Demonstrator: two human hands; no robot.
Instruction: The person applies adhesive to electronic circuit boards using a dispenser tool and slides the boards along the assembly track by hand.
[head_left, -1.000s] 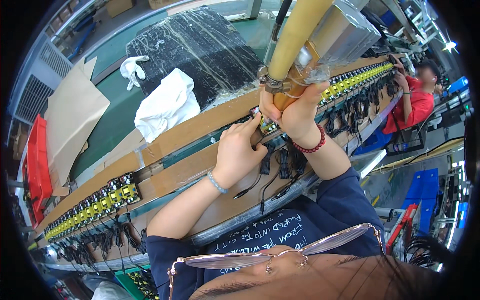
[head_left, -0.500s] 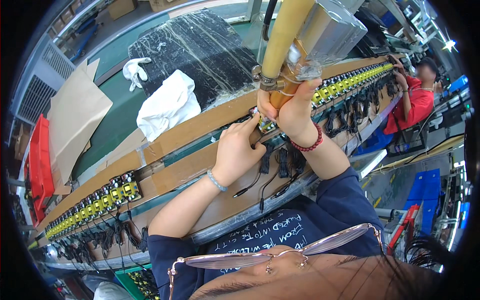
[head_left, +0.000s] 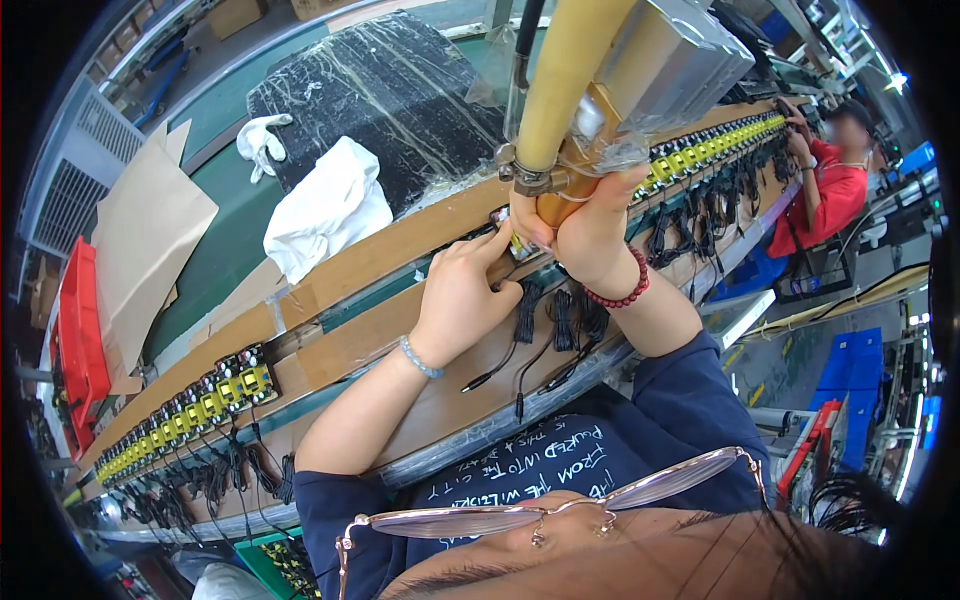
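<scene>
My right hand (head_left: 590, 220) is wrapped round the amber handle of a hose-fed glue gun (head_left: 572, 185), which points down over the row of circuit boards. A thick yellow hose (head_left: 572, 75) and a silver housing (head_left: 675, 70) rise from it. Under its tip, partly hidden by my hands, lies a small circuit board (head_left: 522, 246). My left hand (head_left: 460, 295) rests beside it, index finger stretched to the board's edge and thumb apart. The gun's nozzle is hidden behind my fingers. Black cables (head_left: 563, 322) hang from the boards just below.
Rows of yellow-topped circuit boards (head_left: 185, 420) line the wooden rail to the left and far right. Beyond the rail lie a white cloth (head_left: 330, 215), a white glove (head_left: 264, 145) and a glue-streaked black board (head_left: 380, 110). A co-worker in red (head_left: 825, 195) handles the far right end.
My hands and the glue gun have shifted slightly left along the row. My left index finger stays at the board, and my right hand keeps its grip.
</scene>
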